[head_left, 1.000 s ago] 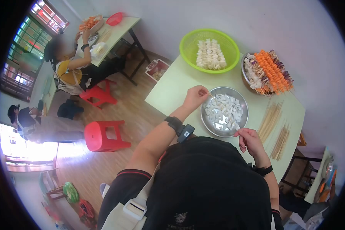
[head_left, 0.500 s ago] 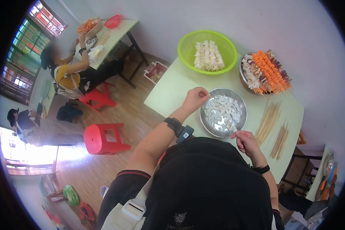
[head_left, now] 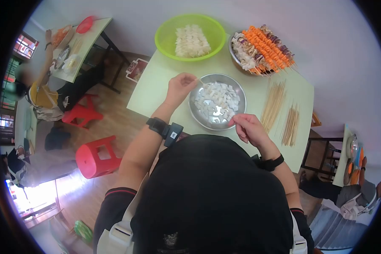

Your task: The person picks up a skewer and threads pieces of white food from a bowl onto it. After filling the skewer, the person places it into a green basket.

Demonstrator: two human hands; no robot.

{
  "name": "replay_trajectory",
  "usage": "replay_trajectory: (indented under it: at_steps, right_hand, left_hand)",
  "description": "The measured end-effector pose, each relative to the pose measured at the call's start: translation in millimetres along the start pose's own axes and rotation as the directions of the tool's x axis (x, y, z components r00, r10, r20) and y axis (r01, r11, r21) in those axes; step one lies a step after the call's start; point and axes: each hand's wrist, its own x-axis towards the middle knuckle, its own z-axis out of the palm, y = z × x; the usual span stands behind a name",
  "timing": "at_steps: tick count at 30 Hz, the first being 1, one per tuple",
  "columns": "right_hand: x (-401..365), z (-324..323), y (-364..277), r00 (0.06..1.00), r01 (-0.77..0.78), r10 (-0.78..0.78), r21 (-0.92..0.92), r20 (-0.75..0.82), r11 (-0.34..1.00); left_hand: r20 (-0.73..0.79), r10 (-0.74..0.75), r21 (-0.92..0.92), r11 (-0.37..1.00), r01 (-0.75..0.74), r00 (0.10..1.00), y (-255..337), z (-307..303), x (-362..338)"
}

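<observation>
A round metal bowl (head_left: 193,111) of white, cut food pieces (head_left: 224,94) sits before me on the pale table. By its upper left rim, my left hand (head_left: 182,88) is closed in a pinch on a thin bamboo skewer (head_left: 200,81), of which only a short bit shows clearly. My right hand (head_left: 250,128) is at the lower right rim, thumb and fingertips pressed together over the edge of the pieces. What those fingertips hold is too small to make out.
A green basket (head_left: 158,46) with white skewers stands behind, beside a bowl of orange and purple-brown skewers (head_left: 264,48). Loose bamboo sticks (head_left: 274,103) lie in two bundles at right. A red stool (head_left: 86,162) stands left. People sit at other tables (head_left: 98,26) on both sides.
My view has shifted, so the table and bowls sit further left and higher. The white piece that showed at my right fingertips is no longer distinct. Both hands stay at the bowl's rim.
</observation>
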Motion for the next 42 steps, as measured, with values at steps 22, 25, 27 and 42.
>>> replay_trajectory:
  at_steps: [22,25,27,42]
  right_hand:
    - [-5,7,5,1.0,-0.027,0.026,0.055,0.016,0.998]
    - [-6,6,7,0.999,-0.047,0.047,0.119,0.006,0.992]
    - [-7,4,10,0.999,-0.04,0.037,0.147,0.026,0.988]
    - [-17,-23,-4,0.966,0.155,-0.137,0.067,-0.217,0.986]
  left_hand:
    - [0.053,-0.007,-0.136,0.991,0.014,0.999,13,7,-8]
    - [0.073,-0.002,-0.164,0.986,0.014,0.997,9,9,-6]
    - [0.091,0.004,-0.166,0.986,0.011,0.996,9,10,-3]
    - [0.218,-0.133,-0.047,0.988,0.147,0.967,0,-9,12]
